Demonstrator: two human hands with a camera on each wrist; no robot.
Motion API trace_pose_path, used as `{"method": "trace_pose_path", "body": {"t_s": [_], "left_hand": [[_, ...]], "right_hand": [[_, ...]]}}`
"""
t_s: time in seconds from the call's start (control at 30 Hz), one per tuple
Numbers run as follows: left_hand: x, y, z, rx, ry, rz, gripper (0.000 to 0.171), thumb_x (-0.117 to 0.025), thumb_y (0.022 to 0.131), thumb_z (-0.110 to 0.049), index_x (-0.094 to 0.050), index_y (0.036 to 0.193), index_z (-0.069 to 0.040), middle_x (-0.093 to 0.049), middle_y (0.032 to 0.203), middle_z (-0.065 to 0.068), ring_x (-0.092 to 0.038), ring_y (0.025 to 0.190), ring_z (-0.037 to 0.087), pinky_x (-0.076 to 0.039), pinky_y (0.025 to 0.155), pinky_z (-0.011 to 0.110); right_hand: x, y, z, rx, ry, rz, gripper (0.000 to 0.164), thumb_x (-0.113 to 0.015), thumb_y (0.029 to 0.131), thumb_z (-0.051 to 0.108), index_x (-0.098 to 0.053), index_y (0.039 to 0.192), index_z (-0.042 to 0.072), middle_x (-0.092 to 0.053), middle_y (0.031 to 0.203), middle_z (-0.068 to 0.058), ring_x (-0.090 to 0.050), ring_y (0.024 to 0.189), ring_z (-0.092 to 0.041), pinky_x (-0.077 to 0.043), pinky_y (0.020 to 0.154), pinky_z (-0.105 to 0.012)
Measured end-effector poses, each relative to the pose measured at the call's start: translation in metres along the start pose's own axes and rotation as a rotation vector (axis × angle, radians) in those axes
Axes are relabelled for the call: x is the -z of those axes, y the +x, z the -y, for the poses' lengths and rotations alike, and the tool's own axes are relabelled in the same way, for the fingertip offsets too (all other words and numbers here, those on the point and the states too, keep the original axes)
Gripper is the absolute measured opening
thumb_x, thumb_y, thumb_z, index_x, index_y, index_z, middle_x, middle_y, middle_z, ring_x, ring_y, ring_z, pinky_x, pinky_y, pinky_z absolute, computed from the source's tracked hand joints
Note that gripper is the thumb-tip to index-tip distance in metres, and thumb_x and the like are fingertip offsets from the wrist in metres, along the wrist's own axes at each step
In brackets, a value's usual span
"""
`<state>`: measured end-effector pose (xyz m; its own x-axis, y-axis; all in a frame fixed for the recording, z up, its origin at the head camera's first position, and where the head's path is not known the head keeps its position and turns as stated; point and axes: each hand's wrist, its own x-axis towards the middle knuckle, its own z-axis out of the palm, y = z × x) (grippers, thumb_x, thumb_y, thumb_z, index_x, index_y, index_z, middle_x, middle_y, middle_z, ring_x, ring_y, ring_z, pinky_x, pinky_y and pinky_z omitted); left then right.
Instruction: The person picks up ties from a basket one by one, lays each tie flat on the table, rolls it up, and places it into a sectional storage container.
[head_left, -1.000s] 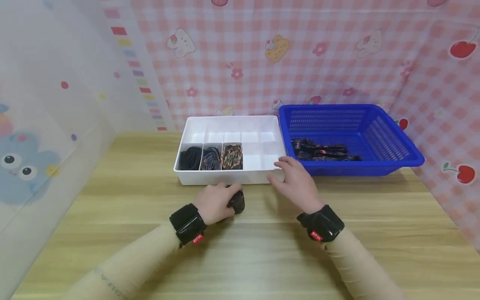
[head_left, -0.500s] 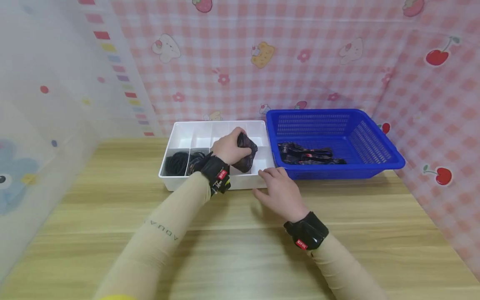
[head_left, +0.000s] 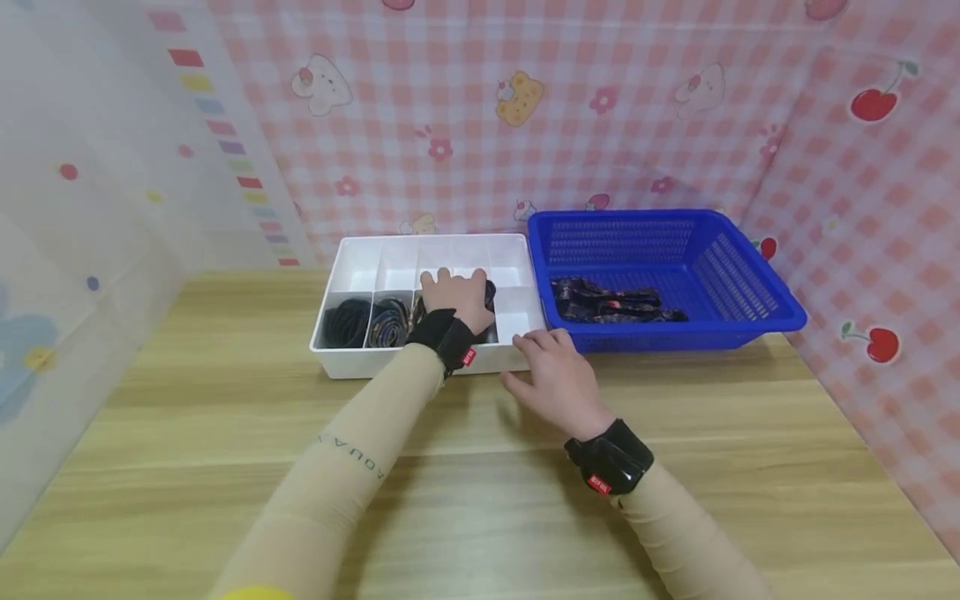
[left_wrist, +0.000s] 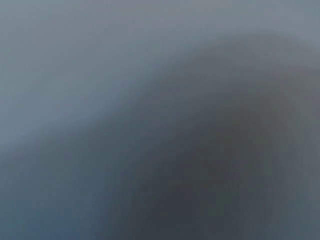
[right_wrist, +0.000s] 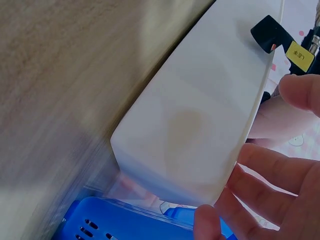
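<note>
My left hand (head_left: 459,302) is down in the front row of the white divided box (head_left: 420,362), its fingers around a dark rolled-up strip of cloth (head_left: 490,293). Most of that roll is hidden under the hand. Left of it, compartments hold a black roll (head_left: 347,323) and a bluish patterned roll (head_left: 388,323); a third roll (head_left: 417,308) is mostly covered by the hand. My right hand (head_left: 558,379) rests its fingertips on the box's front right rim, fingers loosely extended. The right wrist view shows these fingers (right_wrist: 265,192) at the rim.
A blue slotted basket (head_left: 667,340) stands against the box's right side, with several dark patterned cloth strips (head_left: 611,302) inside. Behind them is a pink checked cloth wall (head_left: 465,192). The left wrist view is a dark blur.
My left hand picked up the dark roll from the table in front of the box, carried it over the front row and lowered it into a compartment. The right hand stayed at the rim.
</note>
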<state>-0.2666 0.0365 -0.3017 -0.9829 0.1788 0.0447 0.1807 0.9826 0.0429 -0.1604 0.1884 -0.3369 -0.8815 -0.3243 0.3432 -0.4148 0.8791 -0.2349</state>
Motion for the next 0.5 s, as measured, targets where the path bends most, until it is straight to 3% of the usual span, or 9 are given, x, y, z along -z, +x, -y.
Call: {"method": "trace_pose_path", "body": {"t_s": [0.17,0.27,0.4,0.5], "left_hand": [[-0.015,0.005,0.002,-0.036,0.068,0.03,0.046,-0.065,0.085,-0.039,-0.06,0.125,-0.018,-0.069,0.111,0.004,-0.046,0.113,0.029,-0.029,0.095,0.047],[-0.009,-0.001,0.007,-0.067,0.042,0.065,0.055,-0.067,0.082,-0.045,-0.059,0.127,-0.015,-0.068,0.114,0.006,-0.046,0.114,0.031,-0.033,0.095,0.047],[0.015,-0.012,0.019,-0.143,-0.117,0.17,0.069,-0.072,0.078,-0.05,-0.054,0.133,-0.012,-0.065,0.118,0.009,-0.052,0.111,0.032,-0.043,0.091,0.045],[0.028,-0.022,0.037,-0.201,-0.291,0.159,0.067,-0.07,0.081,-0.048,-0.053,0.136,-0.011,-0.066,0.116,0.009,-0.06,0.102,0.028,-0.048,0.085,0.042]], "right_hand": [[-0.001,0.001,0.003,-0.001,0.002,-0.011,0.051,-0.069,0.087,0.037,-0.064,0.124,0.002,-0.062,0.12,-0.013,-0.05,0.108,-0.029,-0.052,0.08,-0.043],[-0.003,0.001,0.004,0.003,-0.002,-0.018,0.051,-0.069,0.087,0.037,-0.064,0.124,0.003,-0.062,0.119,-0.012,-0.05,0.107,-0.029,-0.052,0.079,-0.043],[-0.003,0.002,0.002,0.013,-0.007,-0.031,0.052,-0.069,0.086,0.038,-0.064,0.124,0.003,-0.062,0.118,-0.011,-0.051,0.107,-0.029,-0.052,0.079,-0.043],[0.004,0.003,-0.003,0.041,0.054,-0.001,0.052,-0.07,0.086,0.038,-0.064,0.124,0.003,-0.063,0.118,-0.012,-0.053,0.106,-0.029,-0.049,0.086,-0.043]]}}
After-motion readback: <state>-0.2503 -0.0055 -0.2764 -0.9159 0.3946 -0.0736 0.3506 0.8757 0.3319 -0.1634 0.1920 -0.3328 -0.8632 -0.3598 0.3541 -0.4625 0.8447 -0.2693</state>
